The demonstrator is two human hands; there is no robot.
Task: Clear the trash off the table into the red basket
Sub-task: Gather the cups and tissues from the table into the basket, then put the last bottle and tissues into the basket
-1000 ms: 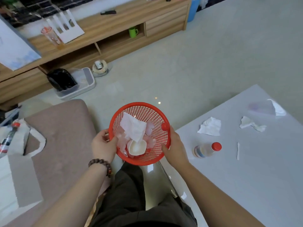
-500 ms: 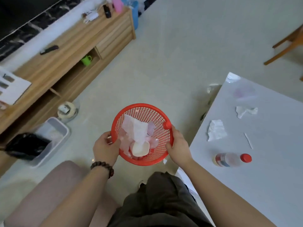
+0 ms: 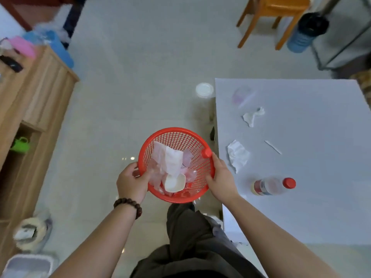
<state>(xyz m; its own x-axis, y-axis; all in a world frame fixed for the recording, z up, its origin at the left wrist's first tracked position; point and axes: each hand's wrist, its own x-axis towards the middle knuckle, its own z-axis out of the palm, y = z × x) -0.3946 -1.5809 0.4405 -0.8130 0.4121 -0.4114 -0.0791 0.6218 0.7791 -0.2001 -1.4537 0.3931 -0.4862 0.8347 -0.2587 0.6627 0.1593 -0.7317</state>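
Note:
I hold the red basket point(image 3: 180, 135) in the air over the floor, just left of the white table point(image 3: 313, 207). My left hand point(image 3: 131, 182) grips its left rim and my right hand point(image 3: 221, 178) grips its right rim below a red knob. Inside lie paper, clear plastic scraps and a small white cup. On the table lie a crumpled tissue point(image 3: 237, 155), a torn tissue point(image 3: 253, 116), a thin white strip point(image 3: 273, 147), a clear plastic wrapper point(image 3: 242, 96) and a red-capped bottle point(image 3: 273, 185) on its side.
A wooden cabinet point(image 3: 34, 109) stands at the left, with a green mug on its shelf. A clear jar with a white lid point(image 3: 204, 91) stands on the floor by the table's far left corner. An orange chair point(image 3: 271, 19) and a blue bin point(image 3: 303, 33) are behind.
My view has swung to the right, so the table now fills the right side. Both hands keep the same hold on the basket, which has stayed in front of me.

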